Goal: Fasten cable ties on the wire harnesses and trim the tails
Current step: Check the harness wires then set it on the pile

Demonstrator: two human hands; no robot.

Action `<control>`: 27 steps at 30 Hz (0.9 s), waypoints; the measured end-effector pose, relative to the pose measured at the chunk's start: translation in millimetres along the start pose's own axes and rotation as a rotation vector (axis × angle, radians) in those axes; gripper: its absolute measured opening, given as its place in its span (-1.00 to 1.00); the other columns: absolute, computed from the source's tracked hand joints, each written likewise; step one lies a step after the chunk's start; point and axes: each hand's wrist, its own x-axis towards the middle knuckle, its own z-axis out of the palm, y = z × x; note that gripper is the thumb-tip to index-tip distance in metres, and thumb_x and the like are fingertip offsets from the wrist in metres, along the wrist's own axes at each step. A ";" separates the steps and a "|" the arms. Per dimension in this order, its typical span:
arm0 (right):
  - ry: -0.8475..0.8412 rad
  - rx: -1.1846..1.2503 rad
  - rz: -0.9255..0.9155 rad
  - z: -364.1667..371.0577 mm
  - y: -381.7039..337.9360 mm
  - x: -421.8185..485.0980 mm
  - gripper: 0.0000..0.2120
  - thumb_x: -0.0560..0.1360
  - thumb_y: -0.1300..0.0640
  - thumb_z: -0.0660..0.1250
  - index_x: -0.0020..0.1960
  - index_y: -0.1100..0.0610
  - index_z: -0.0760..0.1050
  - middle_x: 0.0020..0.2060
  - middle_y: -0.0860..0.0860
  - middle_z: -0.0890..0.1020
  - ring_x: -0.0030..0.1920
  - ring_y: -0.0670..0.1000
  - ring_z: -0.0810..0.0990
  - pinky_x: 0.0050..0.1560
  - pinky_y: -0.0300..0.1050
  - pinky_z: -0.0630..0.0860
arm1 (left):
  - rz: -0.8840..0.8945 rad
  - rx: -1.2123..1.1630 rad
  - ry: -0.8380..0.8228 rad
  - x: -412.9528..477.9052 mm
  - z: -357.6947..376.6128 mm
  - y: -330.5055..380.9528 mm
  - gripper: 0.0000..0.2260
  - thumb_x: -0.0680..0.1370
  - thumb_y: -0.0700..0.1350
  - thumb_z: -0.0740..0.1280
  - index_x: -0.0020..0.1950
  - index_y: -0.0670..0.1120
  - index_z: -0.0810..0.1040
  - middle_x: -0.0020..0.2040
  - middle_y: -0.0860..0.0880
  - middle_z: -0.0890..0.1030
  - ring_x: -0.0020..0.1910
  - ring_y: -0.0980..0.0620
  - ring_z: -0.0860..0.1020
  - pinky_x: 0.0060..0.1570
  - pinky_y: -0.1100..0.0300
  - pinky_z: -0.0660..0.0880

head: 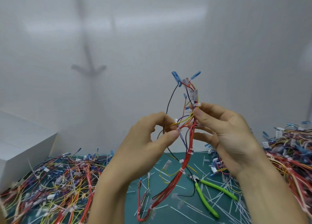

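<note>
Two-hand hold, multicoloured wire harness [185, 161]: left hand [148, 136] pinches branch at white plastic cable tie [178, 129]; right hand [226, 132] pinches trunk.

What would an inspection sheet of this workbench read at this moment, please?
Surface: green mat, largely covered.
Job's things: wire harness with white ties fitted, held up; green-handled cutters lying on the mat.
Clutter: cut tie tails scattered on the mat.
Grippers: left hand pinches a harness branch; right hand pinches the trunk higher up.
Cables: left pile and right pile of harnesses.
Surroundings: white box at left; white wall.
</note>
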 end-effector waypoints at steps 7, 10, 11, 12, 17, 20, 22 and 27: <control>0.012 -0.071 -0.066 -0.8 0.1 -0.4 -0.75 0.28 0.07 0.46 -0.06 0.12 0.67 -0.27 0.02 0.71 -0.28 -0.02 0.69 -0.36 -0.21 0.58 | -0.004 0.005 -0.031 -1.1 -0.5 4.0 -0.94 0.57 0.00 0.35 -0.10 0.12 0.51 -0.03 0.20 0.58 0.05 0.33 0.48 -0.10 0.62 0.26; 0.023 -0.075 -0.083 -0.2 0.4 -0.6 -0.77 0.27 0.08 0.47 -0.09 0.10 0.67 -0.26 0.03 0.72 -0.29 -0.03 0.69 -0.38 -0.23 0.57 | -0.006 0.006 -0.036 -1.4 -1.4 5.8 -0.93 0.57 -0.01 0.35 -0.11 0.13 0.51 -0.04 0.22 0.58 0.06 0.31 0.49 -0.11 0.63 0.25; 0.025 -0.073 -0.087 0.0 0.5 -0.8 -0.79 0.26 0.08 0.47 -0.12 0.10 0.68 -0.26 0.03 0.72 -0.30 -0.03 0.69 -0.39 -0.24 0.56 | -0.009 -0.005 -0.038 -1.5 -1.7 5.6 -0.92 0.57 -0.02 0.35 -0.11 0.13 0.52 -0.04 0.21 0.58 0.06 0.29 0.50 -0.08 0.60 0.27; 0.023 -0.071 -0.091 0.3 0.4 -0.8 -0.81 0.26 0.08 0.47 -0.14 0.09 0.68 -0.26 0.03 0.72 -0.31 -0.03 0.69 -0.39 -0.24 0.56 | -0.014 -0.020 -0.041 -1.8 -2.2 5.7 -0.92 0.57 -0.03 0.36 -0.11 0.12 0.52 -0.04 0.20 0.58 0.07 0.28 0.50 -0.04 0.54 0.29; 0.031 -0.062 -0.110 2.3 0.4 -1.3 -0.78 0.26 0.07 0.46 -0.11 0.09 0.67 -0.26 0.02 0.73 -0.30 -0.03 0.70 -0.37 -0.24 0.58 | -0.028 -0.090 -0.025 -2.5 -2.8 4.5 -0.95 0.56 -0.04 0.37 -0.10 0.08 0.57 -0.04 0.19 0.61 0.07 0.27 0.53 0.01 0.32 0.33; 0.064 -0.036 -0.127 3.5 1.1 -0.4 -0.75 0.27 0.08 0.47 -0.06 0.11 0.66 -0.26 0.01 0.72 -0.31 -0.05 0.69 -0.37 -0.26 0.57 | 0.004 -0.075 0.023 -1.3 -3.2 2.2 -0.92 0.54 -0.07 0.40 -0.08 0.12 0.65 -0.06 0.22 0.66 0.07 0.27 0.56 0.12 0.26 0.41; 0.101 -0.003 -0.131 3.3 1.7 0.7 -0.74 0.28 0.10 0.48 -0.05 0.12 0.66 -0.27 0.01 0.72 -0.33 -0.05 0.68 -0.37 -0.26 0.57 | 0.015 -0.090 0.062 -0.2 -5.0 0.9 -0.87 0.52 -0.11 0.43 -0.01 0.13 0.69 -0.04 0.22 0.69 0.09 0.25 0.59 0.20 0.19 0.46; 0.198 0.052 -0.120 0.8 3.5 3.4 -0.76 0.28 0.11 0.48 -0.05 0.12 0.63 -0.30 0.00 0.71 -0.34 -0.06 0.67 -0.37 -0.27 0.57 | 0.061 -0.221 0.213 0.6 -8.9 -3.9 -0.82 0.41 -0.14 0.56 -0.09 0.05 0.62 -0.10 0.14 0.68 -0.01 0.20 0.64 -0.04 0.30 0.56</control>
